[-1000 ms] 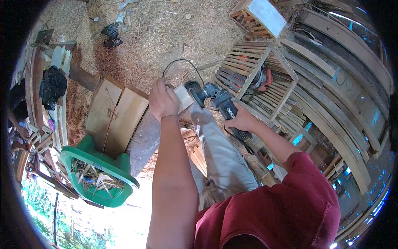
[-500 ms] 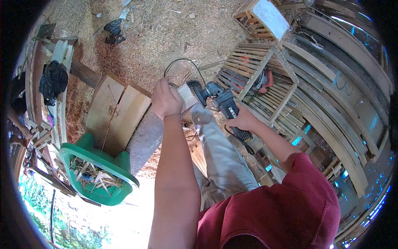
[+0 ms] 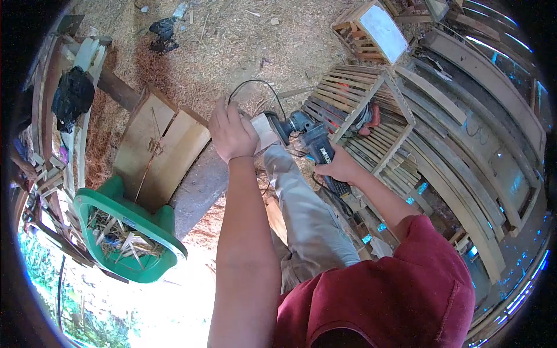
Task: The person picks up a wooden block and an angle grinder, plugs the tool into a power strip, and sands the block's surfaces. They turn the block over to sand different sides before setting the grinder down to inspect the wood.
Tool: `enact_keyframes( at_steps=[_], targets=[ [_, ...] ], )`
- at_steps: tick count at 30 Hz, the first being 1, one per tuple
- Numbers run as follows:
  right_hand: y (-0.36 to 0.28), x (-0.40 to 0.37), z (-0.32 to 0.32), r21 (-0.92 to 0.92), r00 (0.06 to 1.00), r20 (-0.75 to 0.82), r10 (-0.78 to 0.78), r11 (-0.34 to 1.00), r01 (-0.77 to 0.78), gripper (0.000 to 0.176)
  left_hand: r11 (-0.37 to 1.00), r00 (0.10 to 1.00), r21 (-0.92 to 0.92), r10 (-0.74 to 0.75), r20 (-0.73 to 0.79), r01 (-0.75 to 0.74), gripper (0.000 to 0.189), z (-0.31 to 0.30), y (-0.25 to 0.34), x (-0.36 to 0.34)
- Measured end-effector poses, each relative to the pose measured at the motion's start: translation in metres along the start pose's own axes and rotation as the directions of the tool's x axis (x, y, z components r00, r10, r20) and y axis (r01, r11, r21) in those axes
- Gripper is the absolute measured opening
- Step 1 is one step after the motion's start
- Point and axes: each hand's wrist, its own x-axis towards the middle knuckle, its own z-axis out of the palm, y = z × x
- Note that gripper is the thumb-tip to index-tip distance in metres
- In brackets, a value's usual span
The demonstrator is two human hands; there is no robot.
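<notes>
My right hand (image 3: 339, 166) grips the dark body of an angle grinder (image 3: 316, 138), its disc end turned to the left. A pale wooden block (image 3: 264, 132) stands against the disc side. My left hand (image 3: 233, 132) holds this block from the left, with the fingers pointing up and partly hidden behind it. The contact between disc and wood is mostly hidden by the grinder's head. A black cord (image 3: 255, 81) loops above the two hands. Below the block is my leg in light trousers (image 3: 299, 194).
A green plastic chair (image 3: 165, 232) with wood scraps on it stands at lower left, beside wide boards (image 3: 177, 152). Slatted crates (image 3: 400, 130) and long planks (image 3: 447, 153) fill the right. Wood shavings cover the ground (image 3: 232, 35). A person's hand (image 3: 26, 169) shows at far left.
The view has shifted slightly. My left hand's fingers are a little more raised and spread on the block. The grinder stays against the wood, in nearly the same place.
</notes>
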Motion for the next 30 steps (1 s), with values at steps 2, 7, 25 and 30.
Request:
enact_keyframes(
  at_steps=[2, 7, 25, 30],
  targets=[
    [-0.003, 0.001, -0.002, 0.014, 0.999, -0.001, 0.040, 0.999, -0.040, 0.075, 1.000, 1.000, 0.010, -0.002, 0.007, 0.002, 0.040, 0.000, 0.001, -0.001],
    [-0.016, 0.000, -0.003, 0.043, 0.997, 0.039, 0.073, 0.996, -0.074, 0.072, 1.000, 1.000, 0.030, 0.003, -0.005, -0.003, 0.042, 0.001, -0.002, -0.002],
    [-0.019, 0.011, -0.007, 0.020, 0.999, 0.044, 0.007, 1.000, -0.008, 0.067, 1.000, 0.999, 0.029, -0.013, 0.049, 0.012, 0.041, 0.003, -0.002, -0.001],
    [-0.007, 0.016, -0.008, -0.049, 0.999, 0.006, -0.044, 0.998, 0.044, 0.072, 1.000, 0.999, 0.028, -0.003, 0.033, 0.002, 0.039, 0.003, -0.002, -0.001]
  ],
)
